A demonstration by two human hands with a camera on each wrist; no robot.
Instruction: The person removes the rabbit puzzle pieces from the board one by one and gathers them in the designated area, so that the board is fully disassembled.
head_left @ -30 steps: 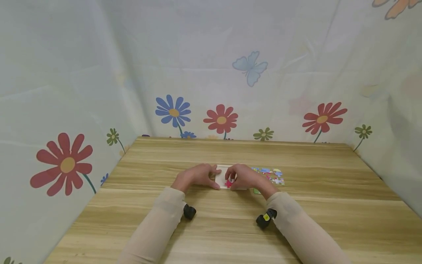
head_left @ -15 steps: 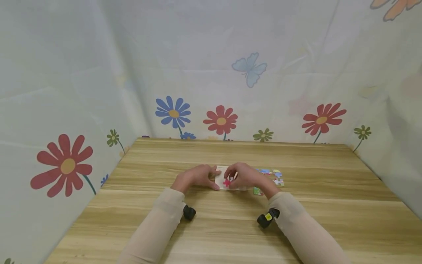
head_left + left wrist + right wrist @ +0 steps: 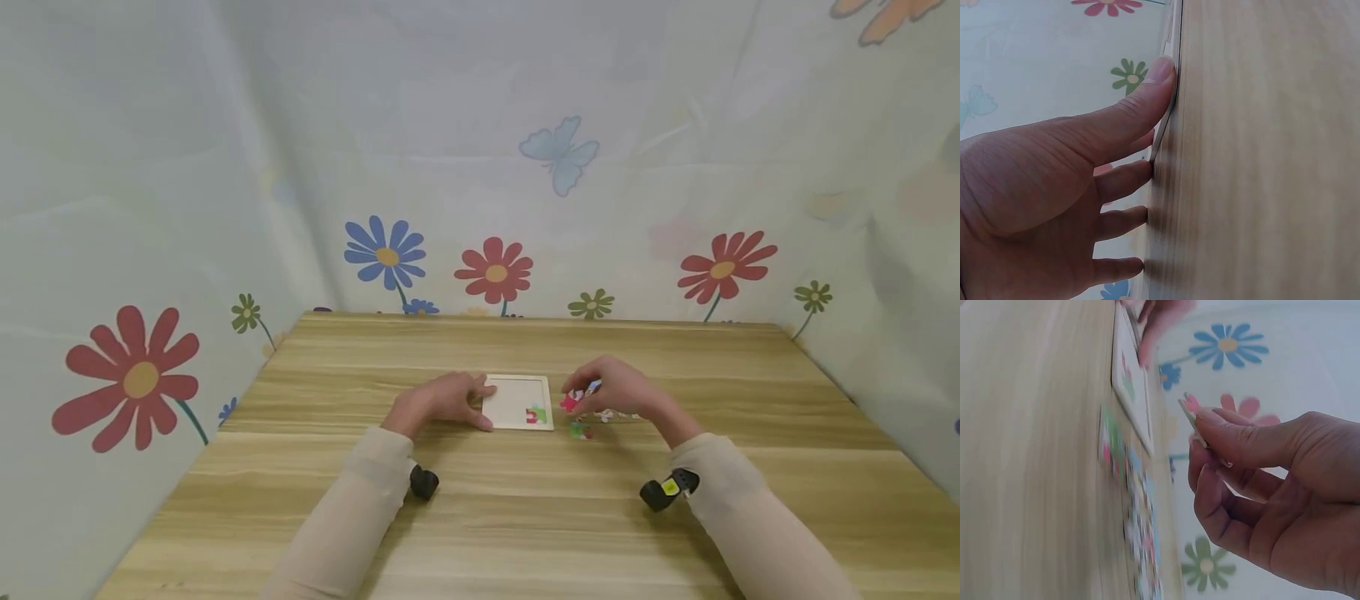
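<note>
A square pale puzzle tray lies on the table with a red and green puzzle piece in its near right corner. At the tray's left side rests my left hand, thumb on the near left corner and fingers spread. In the left wrist view that thumb presses the tray's edge, the other fingers straight with tips down at the table. My right hand pinches a red-pink puzzle piece between thumb and fingers, right of the tray. The right wrist view shows this piece raised above the table.
Several loose colourful puzzle pieces lie right of the tray, partly hidden under my right hand in the head view. A green piece is nearest the tray. Behind the wooden table hangs a flower-printed curtain.
My right hand has moved right, off the tray, carrying the red-pink puzzle piece with it. The tray's corner piece is now uncovered. My left hand stays at the tray's left side.
</note>
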